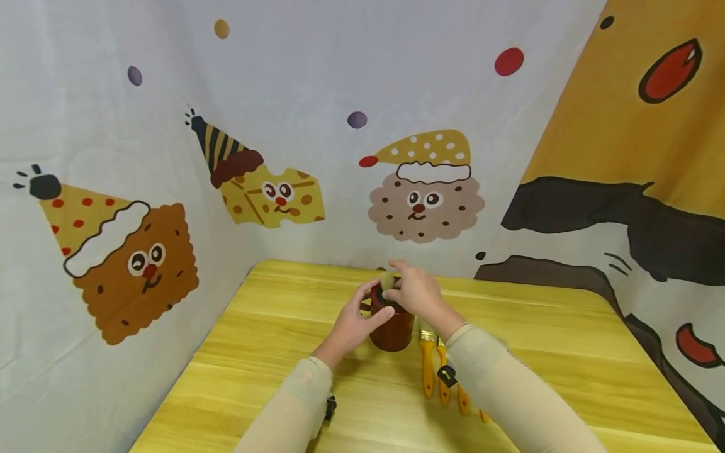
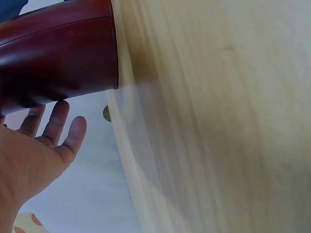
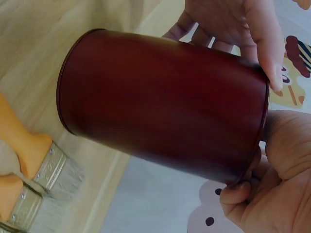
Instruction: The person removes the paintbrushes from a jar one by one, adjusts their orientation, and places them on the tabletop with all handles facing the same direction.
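Observation:
A dark red cylindrical container stands upright near the back of the table, its mouth dark inside. My left hand holds it near the top, thumb along the near side and fingers around the left side; the left wrist view shows those fingertips against its wall. At the rim is my right hand, its thumb passing behind the edge and its other fingers curled at the rim. A small greenish piece shows at the mouth beside the right thumb in the head view. The container's inside is mostly hidden by my hands.
Several paintbrushes with orange handles lie side by side right of the container, partly under my right forearm. Their bristles point toward the back. A white cloth with cartoon prints hangs behind the wooden table.

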`<state>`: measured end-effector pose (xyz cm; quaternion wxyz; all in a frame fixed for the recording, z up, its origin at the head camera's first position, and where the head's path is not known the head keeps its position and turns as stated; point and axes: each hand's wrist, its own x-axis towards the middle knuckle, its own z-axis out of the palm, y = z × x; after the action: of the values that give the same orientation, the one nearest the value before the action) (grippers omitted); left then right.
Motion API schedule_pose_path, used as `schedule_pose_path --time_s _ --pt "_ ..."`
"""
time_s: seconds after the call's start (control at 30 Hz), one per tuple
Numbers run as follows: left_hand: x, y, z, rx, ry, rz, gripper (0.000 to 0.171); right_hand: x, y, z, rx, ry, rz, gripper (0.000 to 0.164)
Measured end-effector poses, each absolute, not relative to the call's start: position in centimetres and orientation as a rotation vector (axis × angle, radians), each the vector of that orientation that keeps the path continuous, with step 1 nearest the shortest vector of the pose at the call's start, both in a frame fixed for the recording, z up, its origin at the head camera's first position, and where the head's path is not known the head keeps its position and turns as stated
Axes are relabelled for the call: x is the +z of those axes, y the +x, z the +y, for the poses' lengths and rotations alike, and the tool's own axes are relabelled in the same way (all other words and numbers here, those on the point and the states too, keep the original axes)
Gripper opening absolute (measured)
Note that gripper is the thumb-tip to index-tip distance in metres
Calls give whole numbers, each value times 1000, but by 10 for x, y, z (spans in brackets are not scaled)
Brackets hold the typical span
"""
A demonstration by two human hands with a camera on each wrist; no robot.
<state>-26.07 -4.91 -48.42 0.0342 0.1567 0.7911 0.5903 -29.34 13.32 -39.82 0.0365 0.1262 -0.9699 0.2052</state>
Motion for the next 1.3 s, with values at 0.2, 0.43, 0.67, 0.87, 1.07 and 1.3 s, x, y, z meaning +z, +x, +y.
schedule_pose_path --time_s 0.2,0.43,0.67,0.87,1.07,1.3 --pt "-484 -260 -48 1823 477 2415 73 -402 -292 128 671 391 -2955 78" --pt "-485 -259 -48 1821 460 2410 71 -407 -292 132 775 454 -2914 73" --pt "-485 -260 -48 1811 464 2425 72 -408 -293 138 874 508 -2903 71" --pt "-485 -261 -49 1784 502 2445 72 -408 -292 148 1058 470 -2881 65" --pt "-487 -262 -49 1793 508 2441 71 -402 -292 159 1177 546 -2782 66" --pt "-489 -263 -51 1803 492 2438 71 -391 -291 171 1298 515 -2682 67"
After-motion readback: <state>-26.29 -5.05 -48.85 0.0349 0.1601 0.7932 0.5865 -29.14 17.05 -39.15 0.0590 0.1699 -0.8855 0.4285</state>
